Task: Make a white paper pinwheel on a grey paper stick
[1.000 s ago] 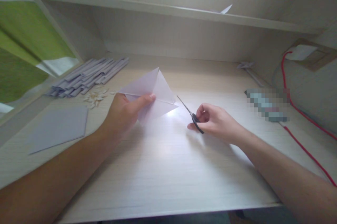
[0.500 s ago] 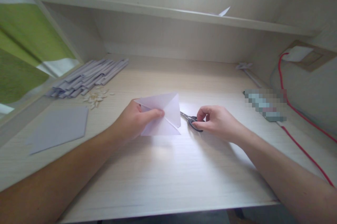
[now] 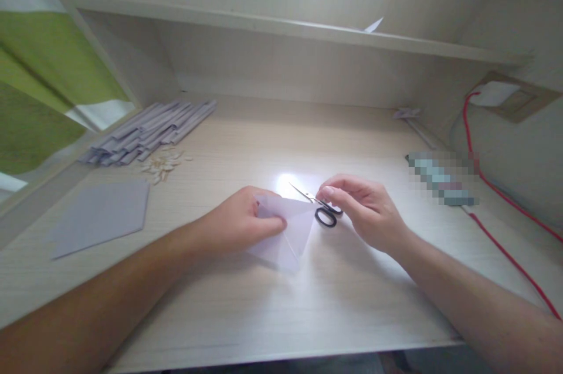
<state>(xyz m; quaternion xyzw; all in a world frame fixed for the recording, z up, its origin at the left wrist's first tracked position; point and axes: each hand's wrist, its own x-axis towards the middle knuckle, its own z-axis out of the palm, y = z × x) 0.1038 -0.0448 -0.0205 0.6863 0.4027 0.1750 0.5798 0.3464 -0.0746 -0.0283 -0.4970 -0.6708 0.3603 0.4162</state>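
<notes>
My left hand [image 3: 246, 218] grips a folded sheet of white paper [image 3: 297, 227], thumb on top and the fingers hidden behind it. Diagonal creases and slit flaps show on the sheet, which tilts down toward the front. A pair of scissors [image 3: 326, 217] with black handles lies on the desk just beyond the paper, blades pointing to the far left. Over the handles hovers my right hand [image 3: 363, 204], its fingers loosely bent and thumb near the index finger. It appears to hold nothing, and its fingertips are close to the paper's right corner.
Rolled paper tubes [image 3: 149, 131] are piled at the back left, beside small pale pieces [image 3: 163, 164]. A stack of paper [image 3: 103, 216] lies at left. On the right are a paper pinwheel [image 3: 407, 113], a blurred phone [image 3: 442, 180] and a red cable [image 3: 505, 262].
My right hand has let go of the scissors, which now rest on the desk. My left hand has lowered the paper toward the front and turned it.
</notes>
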